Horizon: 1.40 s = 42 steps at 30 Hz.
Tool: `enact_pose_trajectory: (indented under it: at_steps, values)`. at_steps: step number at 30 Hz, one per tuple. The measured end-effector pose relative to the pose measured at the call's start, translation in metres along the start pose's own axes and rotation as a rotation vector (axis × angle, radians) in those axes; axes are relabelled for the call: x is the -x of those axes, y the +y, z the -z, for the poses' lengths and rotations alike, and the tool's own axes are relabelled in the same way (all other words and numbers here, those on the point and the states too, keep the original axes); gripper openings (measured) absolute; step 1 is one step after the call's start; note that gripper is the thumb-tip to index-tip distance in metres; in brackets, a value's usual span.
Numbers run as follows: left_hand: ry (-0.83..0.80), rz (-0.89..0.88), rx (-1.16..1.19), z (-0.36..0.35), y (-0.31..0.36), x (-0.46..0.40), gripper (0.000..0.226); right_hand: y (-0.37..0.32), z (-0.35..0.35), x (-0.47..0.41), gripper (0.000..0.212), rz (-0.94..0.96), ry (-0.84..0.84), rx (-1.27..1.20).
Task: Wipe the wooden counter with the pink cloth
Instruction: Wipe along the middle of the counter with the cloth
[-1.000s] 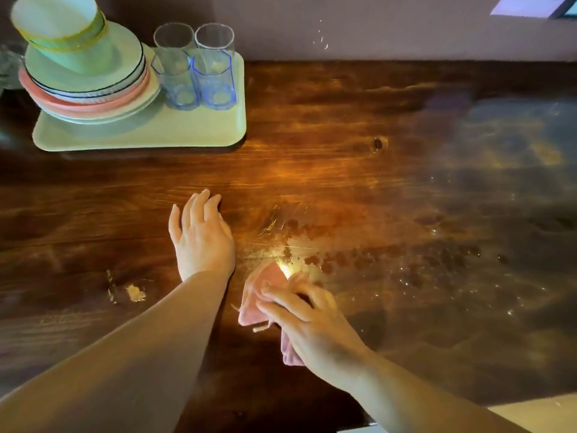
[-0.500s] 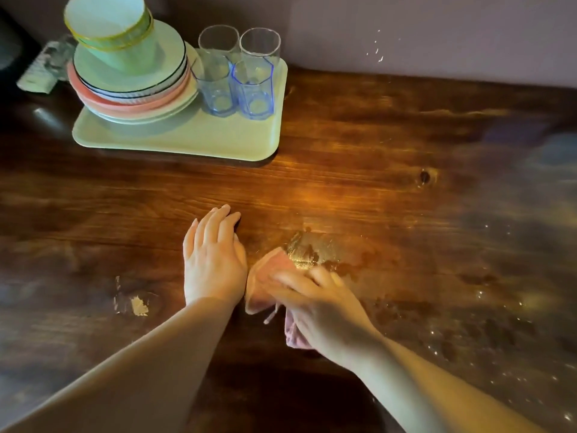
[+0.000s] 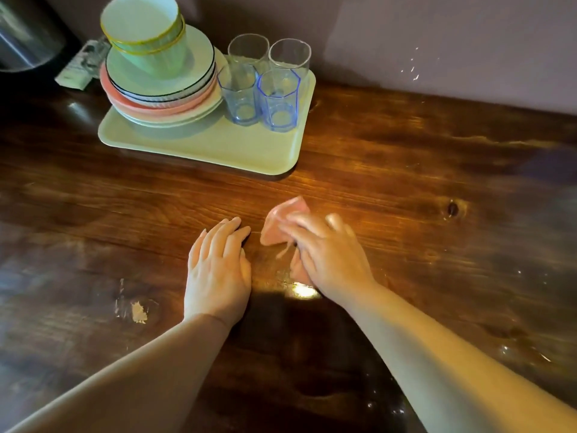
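The dark wooden counter [image 3: 406, 189] fills the view. A crumpled pink cloth [image 3: 282, 218] lies on it near the middle, under my right hand [image 3: 331, 254]. My right hand presses down on the cloth with its fingers curled over it; the cloth's far corner sticks out past the fingertips. My left hand [image 3: 218, 270] lies flat on the wood just left of the cloth, fingers straight and together, holding nothing. A wet shine shows on the wood beside my right wrist.
A pale green tray [image 3: 218, 145] stands at the back left with a stack of plates [image 3: 162, 89], green bowls [image 3: 146, 35] and several glasses [image 3: 265, 85]. A chipped pale spot [image 3: 137, 312] marks the wood at the left. A wall runs along the back.
My right hand has pushed the pink cloth away from me, toward the tray. My left hand stays flat beside it. The view has shifted, so the tray sits closer to the middle.
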<state>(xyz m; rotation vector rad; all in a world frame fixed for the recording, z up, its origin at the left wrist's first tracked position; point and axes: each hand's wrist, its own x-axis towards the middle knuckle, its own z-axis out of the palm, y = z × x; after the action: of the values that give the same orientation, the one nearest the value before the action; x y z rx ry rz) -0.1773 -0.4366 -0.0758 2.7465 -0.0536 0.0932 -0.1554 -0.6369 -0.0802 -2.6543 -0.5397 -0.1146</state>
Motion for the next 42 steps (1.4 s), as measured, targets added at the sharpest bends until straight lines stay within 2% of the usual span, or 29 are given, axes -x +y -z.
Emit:
enact_pose_trajectory:
  at_steps: [4,5,7,9,10,11,13,16,17,19,22,24,27,32,34,38,40,42]
  values:
    - [-0.001,0.008,-0.004,0.0,0.001,0.001,0.04,-0.003,-0.007,-0.037,0.058,-0.325,0.071,0.064]
    - [0.001,0.013,-0.004,0.0,0.001,0.001,0.04,-0.012,-0.011,-0.032,0.059,-0.292,0.083,0.062]
    - [0.013,0.02,-0.001,-0.001,0.002,0.0,0.04,-0.018,-0.017,-0.013,0.055,-0.044,0.076,0.021]
    - [0.033,0.002,0.002,-0.002,0.002,0.0,0.04,0.004,-0.012,-0.012,0.049,0.171,0.039,0.005]
    - [0.048,-0.012,0.007,-0.003,0.001,0.0,0.04,0.018,-0.008,-0.019,0.047,0.192,0.02,0.016]
    - [0.059,-0.021,0.013,-0.003,0.001,0.0,0.04,0.032,-0.004,-0.029,0.047,0.149,0.023,0.036]
    - [0.06,-0.026,0.019,-0.002,0.001,0.0,0.041,0.051,0.002,-0.055,0.045,-0.076,0.063,0.074]
    - [0.034,-0.029,0.009,0.002,0.004,0.001,0.042,0.041,0.002,-0.075,0.044,-0.327,0.117,0.13]
    - [0.029,-0.041,-0.01,0.003,0.004,0.002,0.041,0.033,0.002,-0.07,0.047,-0.319,0.109,0.131]
    - [0.025,-0.081,-0.064,0.007,0.003,-0.001,0.039,0.02,-0.001,-0.048,0.052,-0.178,0.075,0.115]
    - [0.016,-0.155,-0.059,0.013,0.01,-0.037,0.03,0.03,0.002,-0.03,0.048,-0.059,0.047,0.088]
    - [-0.029,-0.229,0.017,0.008,0.027,-0.071,0.029,0.044,0.002,-0.049,0.05,-0.151,0.039,0.107]
    - [-0.097,-0.307,0.096,-0.018,0.056,-0.102,0.039,0.066,-0.001,-0.094,0.053,-0.303,0.079,0.165]
    - [-0.053,-0.368,0.086,-0.04,0.061,-0.108,0.046,0.106,0.008,-0.163,0.048,-0.398,0.104,0.206]
    - [-0.039,-0.38,0.037,-0.038,0.064,-0.108,0.048,0.103,0.007,-0.164,0.049,-0.386,0.108,0.212]
    - [-0.055,-0.346,0.041,-0.035,0.068,-0.11,0.052,0.089,-0.001,-0.132,0.049,-0.209,0.122,0.234]
    - [-0.062,-0.335,0.047,-0.036,0.067,-0.11,0.048,0.096,0.002,-0.144,0.048,-0.22,0.123,0.228]
    - [-0.079,-0.322,0.059,-0.04,0.065,-0.11,0.046,0.108,0.006,-0.175,0.048,-0.312,0.131,0.221]
